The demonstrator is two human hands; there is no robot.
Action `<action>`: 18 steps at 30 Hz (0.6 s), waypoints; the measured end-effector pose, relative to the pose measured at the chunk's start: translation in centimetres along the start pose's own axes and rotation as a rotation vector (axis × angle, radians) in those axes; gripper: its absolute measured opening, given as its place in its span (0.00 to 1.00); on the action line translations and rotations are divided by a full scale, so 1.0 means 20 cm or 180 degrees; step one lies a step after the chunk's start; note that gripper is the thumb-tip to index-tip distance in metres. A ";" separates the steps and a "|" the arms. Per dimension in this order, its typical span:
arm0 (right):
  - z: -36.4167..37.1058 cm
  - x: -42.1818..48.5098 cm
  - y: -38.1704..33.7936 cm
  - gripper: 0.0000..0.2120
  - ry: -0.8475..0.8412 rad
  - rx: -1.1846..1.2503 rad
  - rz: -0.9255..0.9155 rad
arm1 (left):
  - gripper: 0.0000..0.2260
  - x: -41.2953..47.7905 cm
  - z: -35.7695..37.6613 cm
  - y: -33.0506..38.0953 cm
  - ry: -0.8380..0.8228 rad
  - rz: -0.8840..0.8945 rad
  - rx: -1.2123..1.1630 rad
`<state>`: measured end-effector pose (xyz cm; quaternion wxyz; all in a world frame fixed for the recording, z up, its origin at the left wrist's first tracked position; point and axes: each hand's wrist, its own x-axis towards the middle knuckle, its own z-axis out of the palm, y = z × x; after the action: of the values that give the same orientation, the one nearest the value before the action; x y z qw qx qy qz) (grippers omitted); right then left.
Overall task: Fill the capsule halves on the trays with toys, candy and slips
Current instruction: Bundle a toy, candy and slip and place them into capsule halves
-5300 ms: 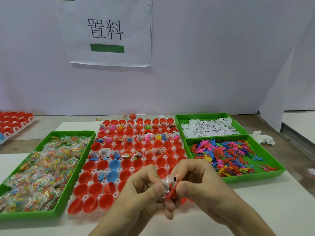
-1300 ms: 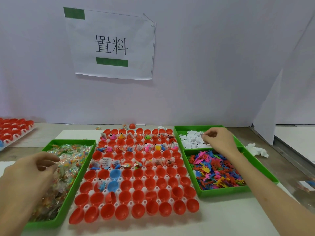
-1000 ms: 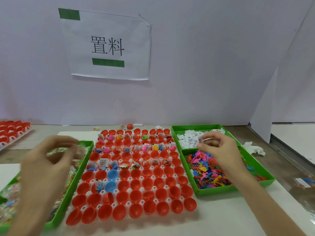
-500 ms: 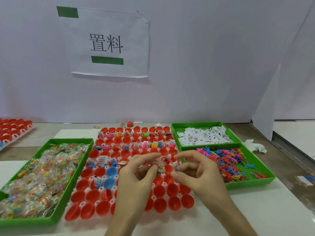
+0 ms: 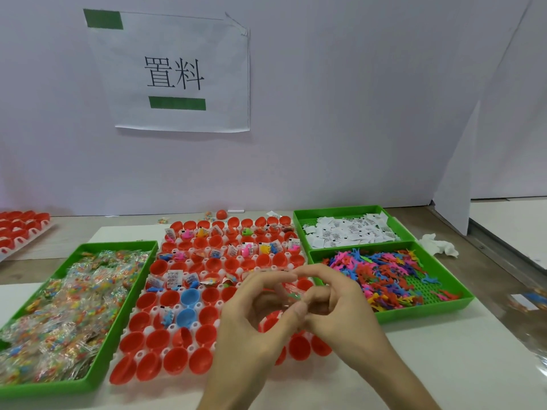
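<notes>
A white tray [image 5: 139, 355] of red capsule halves [image 5: 154, 340], with two blue ones [image 5: 189, 297], lies in the middle of the table. The far rows hold toys and slips; the near rows are bare. My left hand [image 5: 251, 315] and my right hand [image 5: 334, 303] meet above the tray's near right part. Together their fingertips pinch a small clear candy packet [image 5: 293, 295], which is blurred and mostly hidden by the fingers.
A green tray of candy packets [image 5: 65, 309] lies at the left. At the right stand a green tray of white slips [image 5: 346, 232] and one of coloured plastic toys [image 5: 381, 276]. Another capsule tray [image 5: 20, 229] is at far left. A crumpled tissue [image 5: 438, 245] lies beyond the toys.
My left hand came from the candy tray and my right hand from the slip tray; both met over the capsule tray and now hold the small items together, a little lower than before.
</notes>
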<state>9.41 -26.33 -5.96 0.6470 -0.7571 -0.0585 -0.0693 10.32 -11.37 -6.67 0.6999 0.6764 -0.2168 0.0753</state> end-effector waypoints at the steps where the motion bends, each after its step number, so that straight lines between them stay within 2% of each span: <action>1: 0.00 0.00 0.01 0.23 -0.0014 0.0011 0.0010 | 0.14 0.00 0.00 0.00 -0.0035 -0.0018 -0.0007; 5: 0.00 0.00 0.01 0.23 -0.0245 0.0037 -0.0021 | 0.12 0.01 0.00 -0.01 0.0061 -0.0097 -0.0016; 8: -0.02 -0.01 0.00 0.21 -0.0533 -0.0215 -0.0090 | 0.17 0.01 -0.02 -0.03 0.0216 -0.0104 0.0122; 10: -0.03 -0.01 -0.01 0.17 -0.0474 -0.0358 -0.0144 | 0.18 0.02 -0.03 -0.02 0.0246 -0.0101 0.0169; 14: -0.05 0.01 0.00 0.05 -0.0199 -0.0276 -0.0187 | 0.11 0.01 -0.02 -0.02 0.0272 -0.0101 0.0125; 18: -0.04 0.01 0.01 0.05 -0.0054 -0.0131 -0.0259 | 0.11 0.01 -0.02 -0.03 0.0350 -0.0217 0.0118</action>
<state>9.63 -27.10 -6.00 0.6274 -0.7678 -0.0934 -0.0903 10.81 -11.04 -7.10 0.7003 0.6911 -0.1534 0.0925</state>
